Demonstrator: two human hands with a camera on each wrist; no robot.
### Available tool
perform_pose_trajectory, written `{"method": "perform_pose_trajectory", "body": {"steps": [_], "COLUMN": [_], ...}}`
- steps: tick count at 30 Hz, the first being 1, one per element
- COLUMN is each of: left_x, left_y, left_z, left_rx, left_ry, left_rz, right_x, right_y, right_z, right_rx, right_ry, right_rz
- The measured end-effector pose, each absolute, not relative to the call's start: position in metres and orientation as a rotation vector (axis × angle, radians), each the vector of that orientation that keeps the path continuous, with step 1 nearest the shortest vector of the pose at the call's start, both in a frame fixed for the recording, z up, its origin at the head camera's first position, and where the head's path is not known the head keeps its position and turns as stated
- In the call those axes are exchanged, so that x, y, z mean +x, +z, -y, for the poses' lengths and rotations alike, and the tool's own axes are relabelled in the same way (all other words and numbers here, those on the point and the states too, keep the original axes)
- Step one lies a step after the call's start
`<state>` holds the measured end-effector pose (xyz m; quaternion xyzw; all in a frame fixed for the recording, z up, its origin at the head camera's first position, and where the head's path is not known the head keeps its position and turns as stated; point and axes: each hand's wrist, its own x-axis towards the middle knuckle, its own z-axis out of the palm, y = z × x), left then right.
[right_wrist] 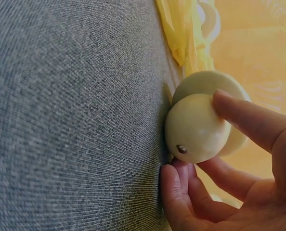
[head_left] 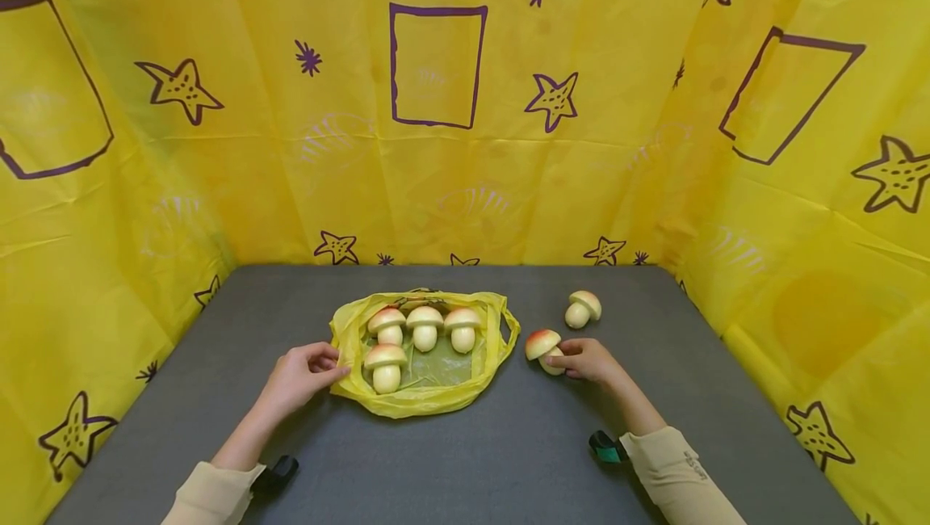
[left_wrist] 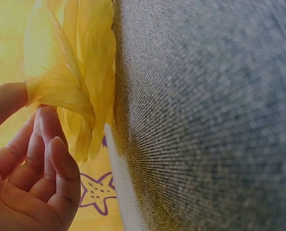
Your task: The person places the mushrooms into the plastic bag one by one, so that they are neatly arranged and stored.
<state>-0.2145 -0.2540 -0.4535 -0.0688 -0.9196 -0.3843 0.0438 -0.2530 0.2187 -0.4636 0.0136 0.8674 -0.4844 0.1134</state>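
Observation:
A yellow plastic bag (head_left: 443, 405) lies with its mouth spread wide on the grey table, several toy mushrooms (head_left: 425, 328) with cream stems and reddish caps inside it. My left hand (head_left: 301, 378) pinches the bag's left rim between thumb and fingers; the left wrist view shows the thin yellow film (left_wrist: 61, 91) in that pinch. To the right of the bag, my right hand (head_left: 587, 361) holds another toy mushroom (head_left: 543, 345) by its stem. In the right wrist view, thumb and fingers are on the pale stem (right_wrist: 196, 130), whose rounded end has a small dark spot.
One more toy mushroom (head_left: 584, 308) lies on the table (head_left: 465, 468) behind my right hand. The bag's handle loop (head_left: 512, 329) sticks out towards the right. Yellow cloth walls (head_left: 436, 186) with drawn stars enclose the table at the back and both sides.

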Motion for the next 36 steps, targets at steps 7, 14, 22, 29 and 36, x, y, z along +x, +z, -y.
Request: {"method": "perform_pose_trajectory", "body": {"steps": [7,14,22,29,36], "left_x": [-0.214,-0.213,-0.214,-0.214,-0.215], "left_y": [-0.454,-0.454,-0.454,-0.454,-0.452], "left_z": [0.253,0.253,0.254,0.254,0.253], "left_rx": [-0.205,-0.192,-0.184,-0.212,-0.202], "left_ry": [-1.181,-1.191,-1.196,-1.196,-1.204], "left_rz": [2.81,2.811,2.808,2.805,2.811], "right_x": [-0.251,-0.251,-0.249,-0.246,-0.245], "right_y": [-0.462,-0.46,-0.454,-0.446,-0.44], "right_z": [-0.219,-0.222,-0.223,-0.22,-0.217], "right_rx": [0.007,0.004,0.022,-0.028,-0.067], "right_ry": [-1.412,-1.447,-1.444,-1.477,-1.511], "right_rz": [-2.563,-2.553,-2.571,-2.58,-2.562]}}
